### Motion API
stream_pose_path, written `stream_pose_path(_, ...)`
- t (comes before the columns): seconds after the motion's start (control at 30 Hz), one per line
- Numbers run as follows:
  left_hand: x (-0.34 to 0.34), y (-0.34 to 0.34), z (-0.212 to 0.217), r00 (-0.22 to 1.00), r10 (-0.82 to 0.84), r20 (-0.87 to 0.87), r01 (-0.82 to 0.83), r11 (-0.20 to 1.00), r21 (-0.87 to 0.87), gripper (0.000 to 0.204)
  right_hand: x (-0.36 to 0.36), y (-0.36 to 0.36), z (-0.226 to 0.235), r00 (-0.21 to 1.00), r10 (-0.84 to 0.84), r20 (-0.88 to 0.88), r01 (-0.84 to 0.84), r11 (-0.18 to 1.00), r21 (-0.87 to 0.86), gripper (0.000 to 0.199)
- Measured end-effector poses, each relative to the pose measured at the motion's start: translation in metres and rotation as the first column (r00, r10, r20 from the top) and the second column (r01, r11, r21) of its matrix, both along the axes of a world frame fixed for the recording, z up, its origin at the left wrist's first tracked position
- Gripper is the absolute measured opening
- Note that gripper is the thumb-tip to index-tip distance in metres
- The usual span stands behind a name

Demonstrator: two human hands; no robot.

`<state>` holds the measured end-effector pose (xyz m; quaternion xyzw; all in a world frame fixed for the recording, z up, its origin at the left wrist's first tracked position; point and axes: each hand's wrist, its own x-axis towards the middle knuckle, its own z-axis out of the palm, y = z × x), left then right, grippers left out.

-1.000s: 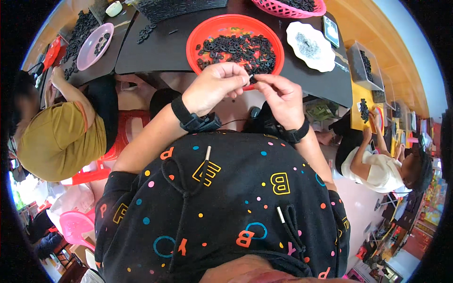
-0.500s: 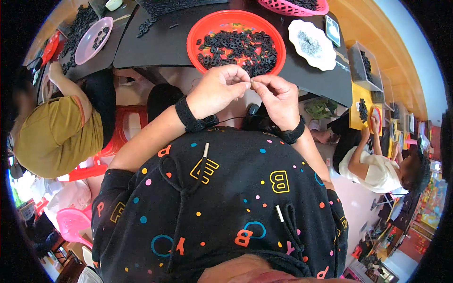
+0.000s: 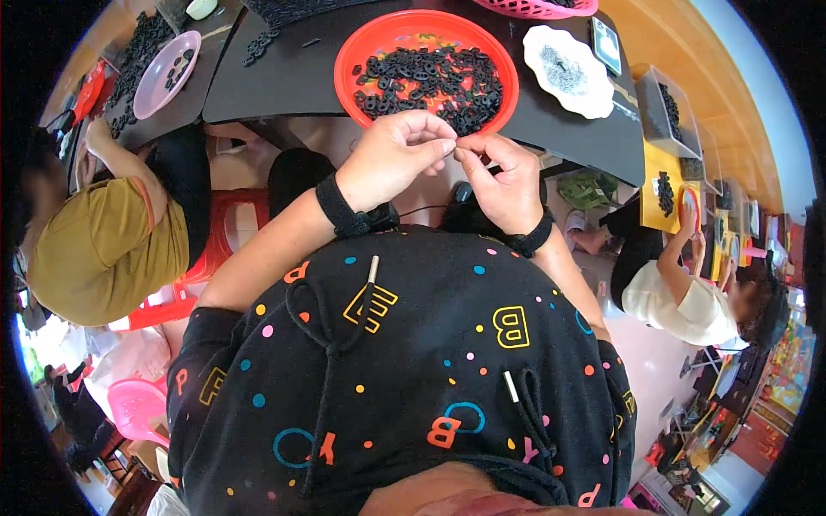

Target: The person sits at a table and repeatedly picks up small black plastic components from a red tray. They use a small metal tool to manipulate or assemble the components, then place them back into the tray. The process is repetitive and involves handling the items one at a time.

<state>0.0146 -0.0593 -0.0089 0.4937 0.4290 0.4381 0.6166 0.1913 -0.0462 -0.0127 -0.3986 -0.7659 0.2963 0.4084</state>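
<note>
A: Change since the last frames? Go left to right.

B: The pink bowl (image 3: 168,73) is unchanged. The left hand (image 3: 391,159) and right hand (image 3: 508,185) have risen toward the red tray (image 3: 353,60) on the black worktop (image 3: 284,77), fingertips pinched together on something too small to identify; handling appears mid-step.

A: Packages, labels?

B: A white scalloped plate (image 3: 564,73), then a clear box (image 3: 662,99) at right. No labels are legible.

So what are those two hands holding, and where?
Both hands, left hand and right hand, pinch something tiny between their fingertips; too small to identify.
</note>
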Motion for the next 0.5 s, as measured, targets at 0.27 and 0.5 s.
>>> stream_pose_path(0.27,0.0,-0.001,-0.005,0.996,-0.032,-0.086,0.039,0.996,0.08,0.01,0.001,-0.004,-0.003,0.996,0.029,-0.087,-0.046,0.978,-0.203,0.004)
stream_pose_path(0.5,-0.003,-0.001,-0.004,0.996,-0.068,-0.057,0.069,0.997,0.02,0.007,0.003,-0.002,-0.009,0.96,0.065,-0.272,-0.164,0.918,-0.362,0.004)
